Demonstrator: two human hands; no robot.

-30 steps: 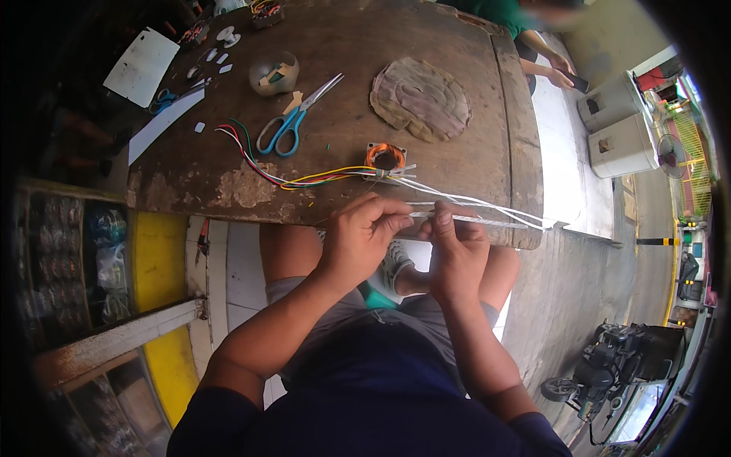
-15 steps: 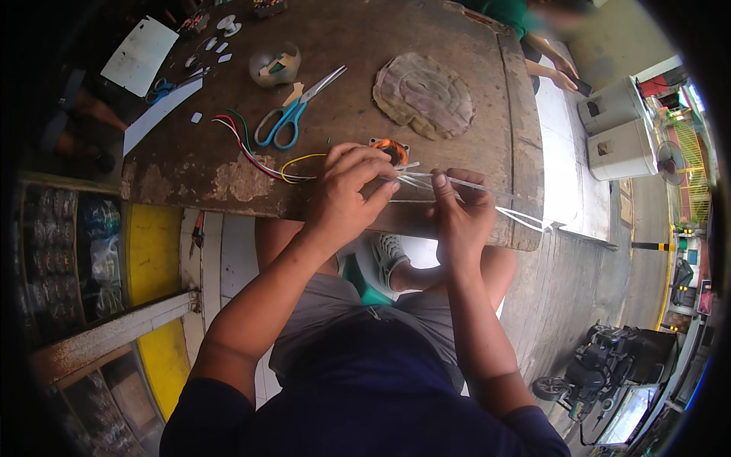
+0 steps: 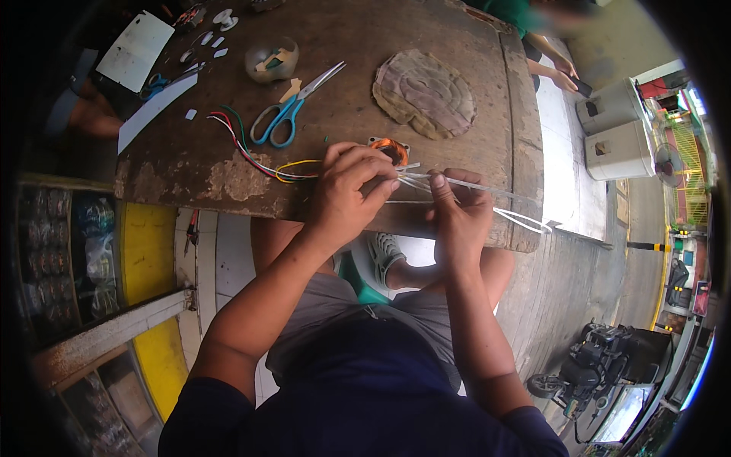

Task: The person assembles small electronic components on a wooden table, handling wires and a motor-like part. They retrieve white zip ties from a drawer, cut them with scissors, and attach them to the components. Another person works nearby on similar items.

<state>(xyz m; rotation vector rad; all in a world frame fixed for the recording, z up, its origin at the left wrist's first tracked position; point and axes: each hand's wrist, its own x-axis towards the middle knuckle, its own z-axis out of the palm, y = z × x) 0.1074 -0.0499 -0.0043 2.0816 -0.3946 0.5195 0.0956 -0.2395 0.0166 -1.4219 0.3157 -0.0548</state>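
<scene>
My left hand (image 3: 352,186) is closed at the table's near edge, its thumb and fingers pinching several thin white strands (image 3: 520,219), either cord or sleeving. My right hand (image 3: 461,209) grips the same strands a short way to the right, and their looped ends trail past it. Just beyond the left fingers sits a motor stator (image 3: 391,149) with orange copper windings, partly hidden by that hand. Coloured lead wires (image 3: 242,145), among them red, green, white and yellow, run out leftward from beneath the left hand.
Blue-handled scissors (image 3: 285,118) lie open beyond the wires, close to a round translucent bowl (image 3: 272,62). A folded stained cloth (image 3: 425,95) rests farther back on the worn wooden table (image 3: 335,107). Another person's hands (image 3: 565,78) hold a dark object at upper right.
My hands keep nearly the same pose on the white strands. The view has shifted slightly, and the other person's limb at the far left shows more.
</scene>
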